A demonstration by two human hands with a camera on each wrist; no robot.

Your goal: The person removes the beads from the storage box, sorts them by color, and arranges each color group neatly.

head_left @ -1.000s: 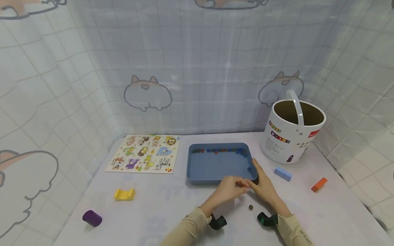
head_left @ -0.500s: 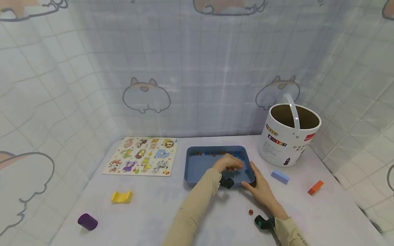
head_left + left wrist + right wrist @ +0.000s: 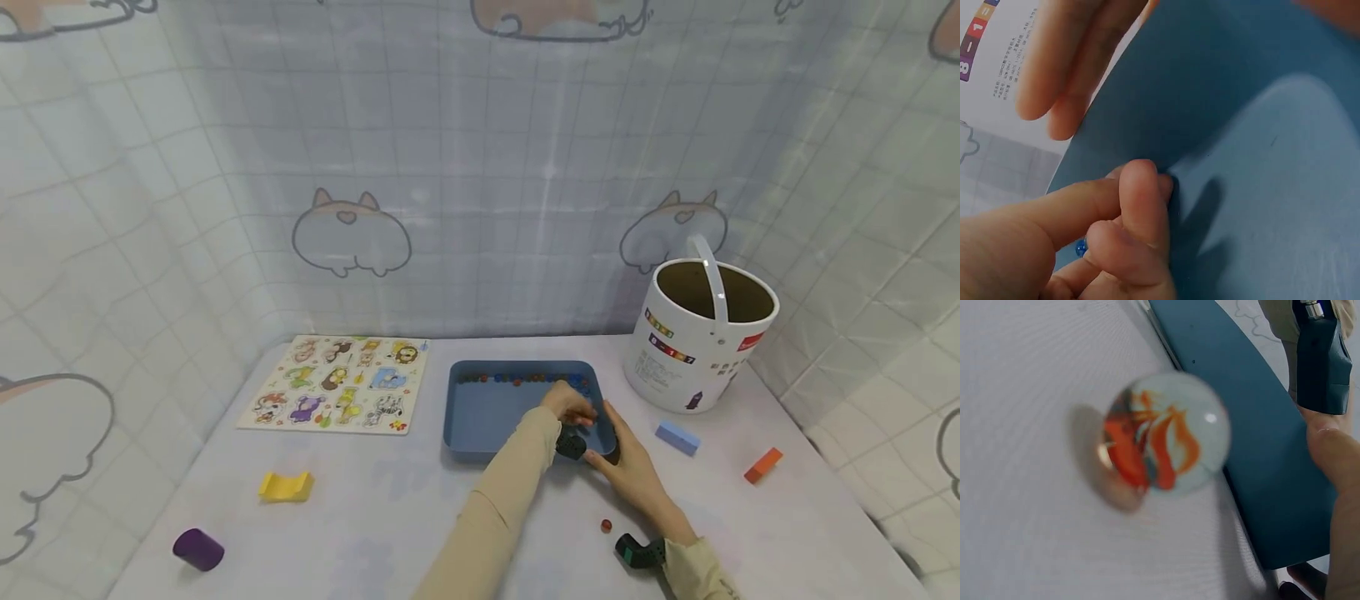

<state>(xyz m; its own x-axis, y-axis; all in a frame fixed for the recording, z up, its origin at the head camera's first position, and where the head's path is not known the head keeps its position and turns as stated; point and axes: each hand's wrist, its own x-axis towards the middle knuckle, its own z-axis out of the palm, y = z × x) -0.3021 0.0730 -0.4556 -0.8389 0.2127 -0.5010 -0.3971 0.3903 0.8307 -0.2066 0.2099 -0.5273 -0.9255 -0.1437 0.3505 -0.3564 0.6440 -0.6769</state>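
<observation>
My left hand (image 3: 570,406) is inside the blue tray (image 3: 480,417), near its right side. Its fingers (image 3: 1141,194) are curled, thumb tip close to forefinger tip by the tray wall, and part of a blue marble (image 3: 1080,249) shows among them; the rest is hidden. My right hand (image 3: 633,467) rests on the tray's near right corner, thumb against the near wall. Straight fingers (image 3: 1066,69) lie along the outer right wall. A clear marble with orange swirls (image 3: 1166,431) lies on the table below the right hand. More small marbles (image 3: 517,380) line the tray's far wall.
A white bucket with a handle (image 3: 697,350) stands at the back right. A blue block (image 3: 677,437) and an orange block (image 3: 763,466) lie near it. On the left are an animal puzzle board (image 3: 337,387), a yellow curved block (image 3: 286,487) and a purple cylinder (image 3: 198,550).
My left hand has moved from beside the right hand at the tray's near edge into the tray, then slightly rightward. The right hand stays at the corner, its thumb now against the near wall.
</observation>
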